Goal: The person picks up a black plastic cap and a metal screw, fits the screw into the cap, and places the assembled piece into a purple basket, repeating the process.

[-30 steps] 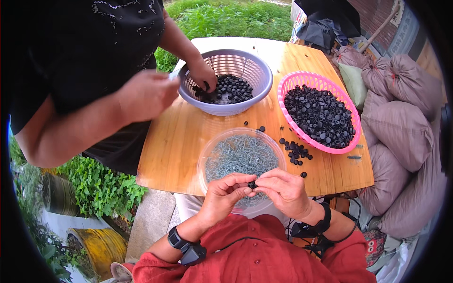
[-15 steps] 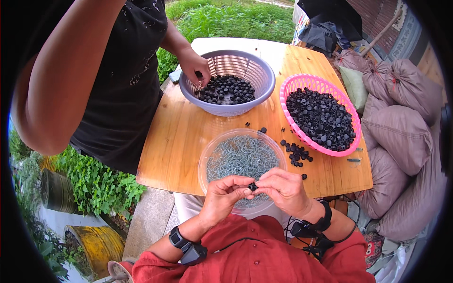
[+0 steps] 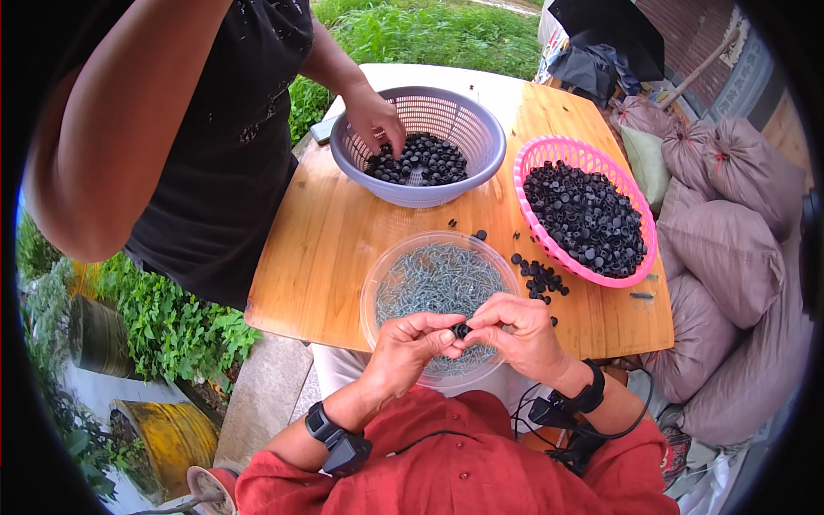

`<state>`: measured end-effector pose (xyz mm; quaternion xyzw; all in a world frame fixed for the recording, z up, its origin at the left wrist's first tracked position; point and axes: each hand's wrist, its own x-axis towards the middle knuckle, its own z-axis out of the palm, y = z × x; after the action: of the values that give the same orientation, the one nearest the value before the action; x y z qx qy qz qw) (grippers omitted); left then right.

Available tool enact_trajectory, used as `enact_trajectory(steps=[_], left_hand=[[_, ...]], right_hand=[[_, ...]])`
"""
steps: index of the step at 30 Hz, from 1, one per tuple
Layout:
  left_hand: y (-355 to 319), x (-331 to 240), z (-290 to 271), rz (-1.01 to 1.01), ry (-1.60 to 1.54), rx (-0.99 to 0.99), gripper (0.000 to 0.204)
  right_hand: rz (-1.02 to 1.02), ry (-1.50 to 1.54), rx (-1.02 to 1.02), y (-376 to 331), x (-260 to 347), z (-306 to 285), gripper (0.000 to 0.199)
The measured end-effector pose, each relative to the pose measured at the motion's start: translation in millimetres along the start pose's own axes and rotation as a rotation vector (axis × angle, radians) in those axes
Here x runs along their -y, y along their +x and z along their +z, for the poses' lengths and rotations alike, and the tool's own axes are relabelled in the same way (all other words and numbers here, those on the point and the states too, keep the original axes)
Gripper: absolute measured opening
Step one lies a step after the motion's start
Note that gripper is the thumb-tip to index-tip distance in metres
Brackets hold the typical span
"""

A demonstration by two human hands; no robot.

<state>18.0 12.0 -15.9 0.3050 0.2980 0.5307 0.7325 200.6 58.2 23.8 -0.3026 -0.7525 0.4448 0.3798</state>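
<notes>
Over a clear round tub (image 3: 366,296) of loose grey screws (image 3: 440,279), my two hands meet at the fingertips. My left hand (image 3: 410,348) pinches a small black plastic cap (image 3: 461,330) between thumb and fingers. From the other side, my right hand (image 3: 518,335) also pinches at this cap with thumb and forefinger; whether a screw is in those fingers is hidden. A loose group of black caps (image 3: 542,277) lies on the wooden table just beyond my right hand. Farther right, a pink basket (image 3: 525,206) is heaped with similar black caps (image 3: 586,215).
Across the wooden table (image 3: 318,257), a co-worker's hand (image 3: 375,118) reaches into a grey-purple basket (image 3: 485,163) of black caps. The co-worker's bare arm (image 3: 120,129) fills the left side. Stuffed brown sacks (image 3: 721,249) crowd the right edge. Cables hang by my right wrist.
The co-worker's hand has shifted right and deeper into the basket. My hands stay together over the tub, and the cap between them has turned slightly.
</notes>
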Motion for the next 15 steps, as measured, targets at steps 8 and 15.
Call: enact_trajectory(steps=[8,15], left_hand=[[2.2,-0.2,1.6,-0.027,-0.027,-0.001,0.022],[1.1,-4.0,0.6,-0.034,0.061,0.005,0.022]], right_hand=[[-0.067,-0.072,0.044,4.5,5.6,-6.5,0.011],[-0.212,-0.211,0.065,8.1,8.8,-5.0,0.016]])
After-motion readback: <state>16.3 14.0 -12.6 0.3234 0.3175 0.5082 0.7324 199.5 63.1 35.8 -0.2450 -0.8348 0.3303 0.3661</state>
